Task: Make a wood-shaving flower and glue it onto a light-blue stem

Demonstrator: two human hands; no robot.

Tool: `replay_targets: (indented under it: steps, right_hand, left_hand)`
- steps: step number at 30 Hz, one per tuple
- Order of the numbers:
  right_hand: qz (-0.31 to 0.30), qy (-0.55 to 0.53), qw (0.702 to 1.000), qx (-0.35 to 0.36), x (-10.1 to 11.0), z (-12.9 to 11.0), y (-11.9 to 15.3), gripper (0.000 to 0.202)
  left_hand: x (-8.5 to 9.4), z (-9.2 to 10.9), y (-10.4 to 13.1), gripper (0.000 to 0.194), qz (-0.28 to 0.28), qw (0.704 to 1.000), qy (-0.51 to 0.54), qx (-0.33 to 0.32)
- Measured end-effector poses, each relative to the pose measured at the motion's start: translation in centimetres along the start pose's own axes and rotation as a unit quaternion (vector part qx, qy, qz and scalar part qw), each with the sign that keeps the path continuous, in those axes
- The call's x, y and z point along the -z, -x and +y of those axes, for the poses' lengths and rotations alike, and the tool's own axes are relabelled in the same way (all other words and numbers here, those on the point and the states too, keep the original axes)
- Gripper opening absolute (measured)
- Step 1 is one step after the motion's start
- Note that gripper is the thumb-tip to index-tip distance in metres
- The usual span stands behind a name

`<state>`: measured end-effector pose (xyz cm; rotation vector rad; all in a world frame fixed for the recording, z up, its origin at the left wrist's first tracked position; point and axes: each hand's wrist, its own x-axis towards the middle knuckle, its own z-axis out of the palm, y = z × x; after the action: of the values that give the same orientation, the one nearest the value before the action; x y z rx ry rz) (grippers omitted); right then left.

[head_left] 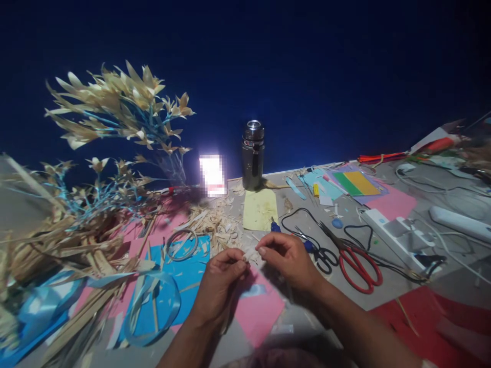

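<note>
Across the grey bench [349, 209], far L: cream-petalled, blue-stemmed flower bunch [126, 99], prob. set back to spare petals. R: red-handled metal scissors [343, 249], prob. for reach. Near ctr: R hand [293, 258], grip nearly closed, contents can't tell; L hand [220, 276], grip pinched on tiny pale scrap [244, 258], prob. for control. Far edge well off; scant open room both sides.

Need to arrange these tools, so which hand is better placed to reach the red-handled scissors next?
Likely the right hand: the red-handled scissors lie to its right. The left hand is farther off and would probably have to cross the right forearm.
</note>
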<state>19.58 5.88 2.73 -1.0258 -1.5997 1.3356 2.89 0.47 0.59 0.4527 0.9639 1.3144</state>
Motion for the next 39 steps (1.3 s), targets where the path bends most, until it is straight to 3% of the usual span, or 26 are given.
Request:
replay_targets:
  steps: [2, 4, 7, 14, 21, 26, 30, 35, 39]
  right_hand:
    - [-0.019, 0.081, 0.997, 0.005, 0.8, -0.1, -1.3, 0.017]
    - [-0.048, 0.229, 0.972, 0.009, 1.6, -0.2, -3.2, 0.018]
    - [-0.063, 0.456, 0.888, -0.001, 2.3, -0.1, -7.1, 0.020]
    - [-0.053, 0.565, 0.823, -0.016, 0.6, 2.0, -16.0, 0.022]
    - [-0.092, 0.615, 0.783, -0.008, -3.0, 4.6, -21.5, 0.034]
    - [-0.106, 0.612, 0.784, -0.010, -4.5, 5.6, -23.1, 0.037]
    - [-0.094, 0.591, 0.801, -0.014, -4.6, 6.0, -23.5, 0.035]
    - [-0.051, 0.529, 0.847, -0.011, -3.3, 6.2, -22.9, 0.031]
    - [-0.028, 0.449, 0.893, -0.019, -2.1, 6.0, -22.4, 0.027]
  left_hand:
    - [0.2, 0.3, 0.2, 0.031, -0.001, 1.000, 0.004, -0.004]
    - [0.5, 0.6, 0.5, 0.030, -0.002, 1.000, 0.014, -0.001]
    - [1.0, 1.0, 0.9, 0.032, 0.000, 0.999, 0.039, 0.004]
    - [2.4, 1.6, 1.5, 0.031, 0.040, 0.998, 0.057, 0.008]
    - [3.8, 2.3, 1.7, 0.029, 0.077, 0.996, 0.042, -0.012]
    - [4.8, 2.8, 1.1, 0.031, 0.094, 0.994, 0.038, -0.037]
    - [5.5, 2.7, 0.6, 0.030, 0.088, 0.994, 0.051, -0.028]
    - [5.9, 2.5, 0.1, 0.031, 0.088, 0.994, 0.069, -0.018]
    - [5.2, 2.5, 0.0, 0.033, 0.085, 0.993, 0.081, -0.014]
